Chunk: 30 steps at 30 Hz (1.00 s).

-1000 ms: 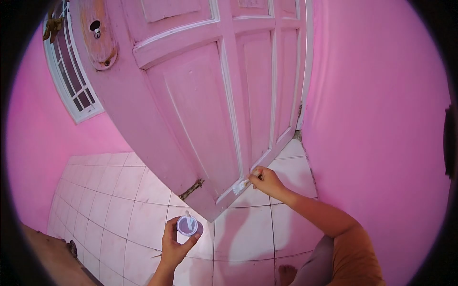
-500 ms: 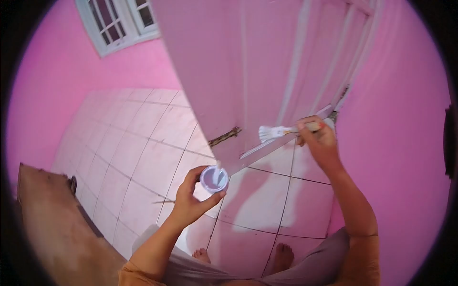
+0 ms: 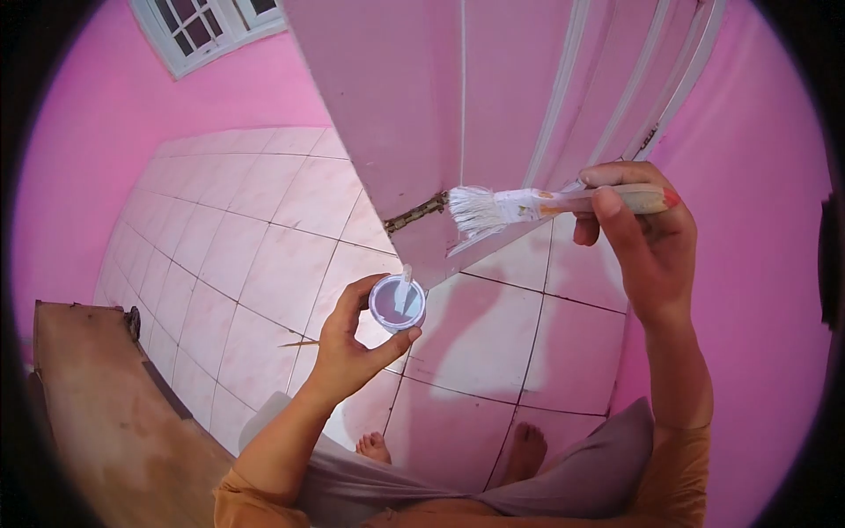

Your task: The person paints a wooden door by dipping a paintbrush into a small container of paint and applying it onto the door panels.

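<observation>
Right hand (image 3: 647,229) pinches paintbrush (image 3: 519,205) by handle, long axis near-horizontal, bristles pointing left, in front of pink door (image 3: 378,97). Left hand (image 3: 352,343), part-open, grips upright cup (image 3: 396,304) below bristles, stick (image 3: 405,286) inside.

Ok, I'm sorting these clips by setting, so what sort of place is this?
Probably a room in a home: a panelled door, a white-framed window and a tiled floor.

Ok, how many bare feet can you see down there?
2. The left foot is on the floor tiles, below the left hand with the cup. The right foot is on the tiles too, farther right. No others show.
</observation>
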Available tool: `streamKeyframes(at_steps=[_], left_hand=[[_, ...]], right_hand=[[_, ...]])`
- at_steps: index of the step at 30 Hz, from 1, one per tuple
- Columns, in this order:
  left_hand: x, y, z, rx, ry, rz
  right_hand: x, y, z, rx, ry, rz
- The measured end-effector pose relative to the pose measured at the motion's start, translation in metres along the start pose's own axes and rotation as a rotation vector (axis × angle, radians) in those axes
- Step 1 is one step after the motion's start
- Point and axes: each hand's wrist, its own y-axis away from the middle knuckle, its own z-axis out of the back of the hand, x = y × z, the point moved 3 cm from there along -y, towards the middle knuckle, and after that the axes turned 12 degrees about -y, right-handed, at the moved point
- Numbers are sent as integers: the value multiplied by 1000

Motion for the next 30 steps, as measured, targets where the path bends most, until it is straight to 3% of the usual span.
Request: streamKeyframes(at_steps=[9, 11, 15, 20, 30], left_hand=[[-2, 0, -9, 17, -31, -32], [-1, 0, -11, 136, -3, 14], [-1, 1, -19, 143, -3, 28], [-3, 2, -24, 90, -28, -41], [-6, 3, -25, 124, -34, -68]], right_hand=[[-6, 9, -14, 104, -57, -13], [-9, 9, -15, 235, 45, 137], [-9, 12, -27, 383, 135, 246], [-14, 21, -43, 420, 244, -22], [-29, 28, -63, 537, 302, -117]])
